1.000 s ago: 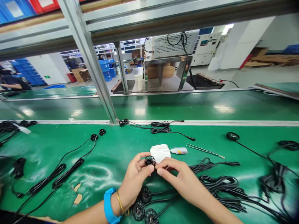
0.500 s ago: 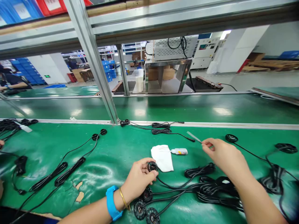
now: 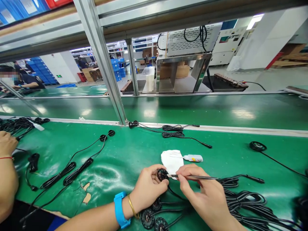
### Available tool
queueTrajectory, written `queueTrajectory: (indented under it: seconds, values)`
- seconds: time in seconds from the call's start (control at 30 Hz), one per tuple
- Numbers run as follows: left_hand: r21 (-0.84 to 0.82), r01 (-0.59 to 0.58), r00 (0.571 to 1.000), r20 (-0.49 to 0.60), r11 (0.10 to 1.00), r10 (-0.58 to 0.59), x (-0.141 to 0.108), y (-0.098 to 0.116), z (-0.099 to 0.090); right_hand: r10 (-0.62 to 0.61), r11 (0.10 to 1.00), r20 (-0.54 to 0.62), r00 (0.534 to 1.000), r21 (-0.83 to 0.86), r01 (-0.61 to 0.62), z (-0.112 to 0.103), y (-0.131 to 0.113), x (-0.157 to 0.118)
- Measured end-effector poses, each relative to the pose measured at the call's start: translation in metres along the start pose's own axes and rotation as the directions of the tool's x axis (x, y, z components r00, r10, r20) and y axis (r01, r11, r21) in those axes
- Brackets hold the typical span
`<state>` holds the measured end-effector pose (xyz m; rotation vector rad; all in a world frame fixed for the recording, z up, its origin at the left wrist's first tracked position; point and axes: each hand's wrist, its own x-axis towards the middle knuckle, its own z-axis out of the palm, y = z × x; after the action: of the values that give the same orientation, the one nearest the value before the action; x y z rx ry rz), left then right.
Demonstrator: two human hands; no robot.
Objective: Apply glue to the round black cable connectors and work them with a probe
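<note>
My left hand (image 3: 151, 183) is closed around a small round black part (image 3: 162, 174) on the end of a black cable, its face turned up. Between the fingers of my right hand (image 3: 204, 189) is a slim, dark, stick-like tool (image 3: 197, 176); its flat pale tip touches or almost touches the round part. Whether it is a blade or a scraper I cannot make out. Just behind lie a folded white cloth (image 3: 172, 158) and a small clear bottle (image 3: 194, 158). More round cable ends (image 3: 147, 218) sit below my left hand.
Bundled black cables (image 3: 247, 202) lie to the right, and further pairs (image 3: 79, 171) to the left. A metal post (image 3: 106, 64) rises at the bench's back edge. Another person's arm (image 3: 7, 173) reaches in at the left. A lone round cable end (image 3: 258, 146) lies far right.
My right hand has come left and down, bringing the tool from the back right to the round part in my left hand. The view has shifted, and a neighbour's arm now shows at the left.
</note>
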<state>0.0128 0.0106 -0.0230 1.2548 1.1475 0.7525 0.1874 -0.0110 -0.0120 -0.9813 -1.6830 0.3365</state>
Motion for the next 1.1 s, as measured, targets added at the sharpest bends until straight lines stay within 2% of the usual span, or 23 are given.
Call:
queueTrajectory:
  seconds: [0.17,0.6,0.83,1.1]
  values:
    - [-0.004,-0.012,1.0,-0.001,1.0,0.012,0.001,-0.001,0.001,-0.099,0.992,0.036,0.994,-0.076,0.101,0.007,0.002,-0.001]
    - [0.004,-0.077,0.997,0.012,0.997,0.077,-0.001,0.0,0.002,-0.103,0.99,0.064,0.993,-0.089,0.108,0.021,0.011,-0.01]
    - [0.0,-0.023,0.999,-0.028,1.0,0.023,0.001,0.0,0.002,-0.005,1.0,-0.087,0.996,-0.028,0.002,0.009,0.007,-0.006]
    - [-0.002,-0.068,0.998,0.007,0.998,0.068,-0.001,0.003,0.003,-0.064,0.998,0.006,0.998,0.023,0.064,0.017,0.001,-0.006]
